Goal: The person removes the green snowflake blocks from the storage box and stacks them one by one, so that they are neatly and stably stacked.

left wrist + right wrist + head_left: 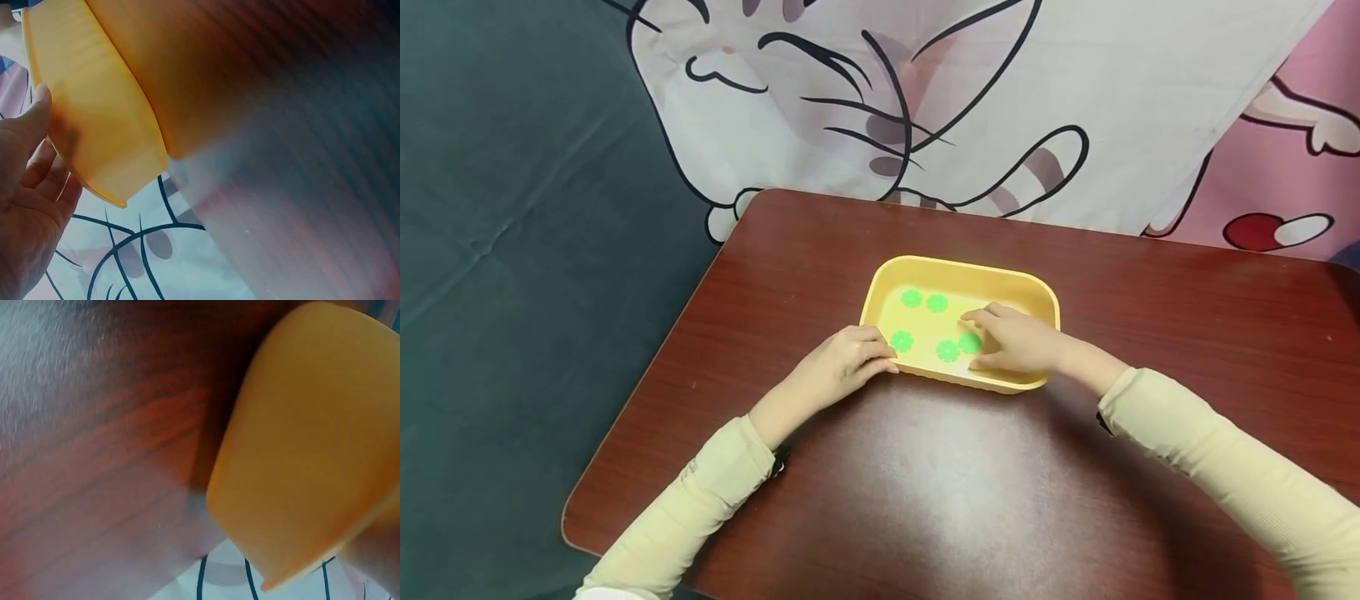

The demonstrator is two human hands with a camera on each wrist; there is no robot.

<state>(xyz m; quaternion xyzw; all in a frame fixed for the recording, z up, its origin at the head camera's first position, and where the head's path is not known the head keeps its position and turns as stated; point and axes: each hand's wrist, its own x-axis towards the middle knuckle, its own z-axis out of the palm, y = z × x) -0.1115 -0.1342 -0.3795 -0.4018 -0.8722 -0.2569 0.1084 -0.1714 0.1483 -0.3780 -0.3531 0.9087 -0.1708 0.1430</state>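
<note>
A yellow plastic tub with rounded corners stands on the table. On its floor lie several flat green discs with scalloped edges, among them one disc at the back left and another at the front left. My left hand grips the tub's front left corner, its thumb on the outer wall and fingers at the rim. Inside the tub, the right hand reaches down with thumb and fingers spread around a green disc; a second disc lies against that one. The tub's wall hides most of this hand in the right wrist view.
The dark red wooden table has a rounded edge at the left. A cloth with cartoon cats hangs behind it, and a dark green cloth is at the left.
</note>
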